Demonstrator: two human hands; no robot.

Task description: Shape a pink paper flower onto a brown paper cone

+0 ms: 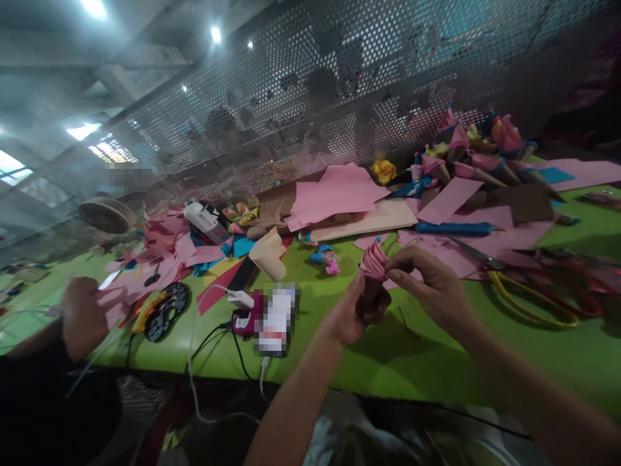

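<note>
Much here is hard for us to read. A pixelated patch covers the front of a device [275, 320] plugged into white cables at lower centre, so we can read no label or writing on it, and we find no legible brand anywhere else. Blurred patches also sit on figures behind the perforated metal screen [339, 84] across the top of the frame. Our forearms are cut off by the lower edge.

At centre we hold a pink pleated paper flower [373, 260] set on a dark brown cone [371, 303], just above the green bench [436, 362]. Our left hand [347, 317] has its grip closed around the cone, hiding most of it. Our right hand [429, 285] pinches the pink folds at the top right edge between thumb and fingertips. The paper is fanned in tight ridges; its far side is hidden from us.

At left, another person's hand [80, 317] rests closed among pink paper scraps [160, 249]. Yellow-handled scissors [528, 294] lie at right, and finished paper cones [466, 155] are piled at upper right, too blurred to tell apart.
</note>
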